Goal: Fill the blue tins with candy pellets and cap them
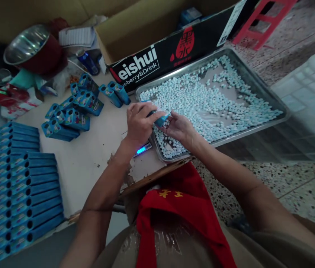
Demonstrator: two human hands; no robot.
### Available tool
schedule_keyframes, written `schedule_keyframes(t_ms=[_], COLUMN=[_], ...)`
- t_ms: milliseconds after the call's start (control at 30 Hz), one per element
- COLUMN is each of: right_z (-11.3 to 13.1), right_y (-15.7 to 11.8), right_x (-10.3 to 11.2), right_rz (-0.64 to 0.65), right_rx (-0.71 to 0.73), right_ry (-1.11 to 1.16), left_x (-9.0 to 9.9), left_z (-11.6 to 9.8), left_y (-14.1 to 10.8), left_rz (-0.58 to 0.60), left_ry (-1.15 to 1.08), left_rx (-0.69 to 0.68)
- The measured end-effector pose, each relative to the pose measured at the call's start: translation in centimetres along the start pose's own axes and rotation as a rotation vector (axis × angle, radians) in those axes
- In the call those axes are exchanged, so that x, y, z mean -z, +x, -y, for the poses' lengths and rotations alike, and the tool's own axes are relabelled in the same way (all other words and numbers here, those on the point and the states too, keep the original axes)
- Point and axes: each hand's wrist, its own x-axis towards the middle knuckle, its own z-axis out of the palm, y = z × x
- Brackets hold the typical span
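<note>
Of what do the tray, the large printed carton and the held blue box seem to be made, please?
Tray: probably metal, smooth grey, with bright reflections along its rim. Carton: apparently cardboard; thin panels, brown inside, matte black print outside. Held blue box: perhaps thin card or plastic; mostly covered, finish unclear.

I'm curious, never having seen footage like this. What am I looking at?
No machine here: a camera worn on someone's head looks forward and down at their own bare hands. The left hand holds a small blue box, partly hidden by the fingers; the right hand is at one end of it. Beneath is a metal tray of pale tablet-like pieces. On the table are more blue boxes and a lit display. A printed carton stands behind the tray.
</note>
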Motion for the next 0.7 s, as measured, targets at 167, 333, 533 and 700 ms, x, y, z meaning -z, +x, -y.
schedule_keyframes(t_ms=[167,333,533,700], right_z=[0.9,2.3,3.3,3.3], right_y=[-0.8,-1.3,-0.6,-1.2], right_x=[-0.5,-0.1,1.4,-0.4], right_rz=[-0.115,-0.073,-0.035,0.022], right_rx=[-0.185,-0.219,-0.134,-0.096], right_ry=[0.38,0.339,0.09,-0.09], left_x=[-2.2,-1.9,-1.7,-3.1], left_z=[2.8,5.4,5.3,4.1], left_y=[-1.3,-5.7,-12.4,-14.2], left_rz=[-0.259,-0.486,-0.534,-0.5], left_ry=[-0.241,-0.706,-0.936,-0.981], left_rx=[0.156,0.38,0.65,0.675])
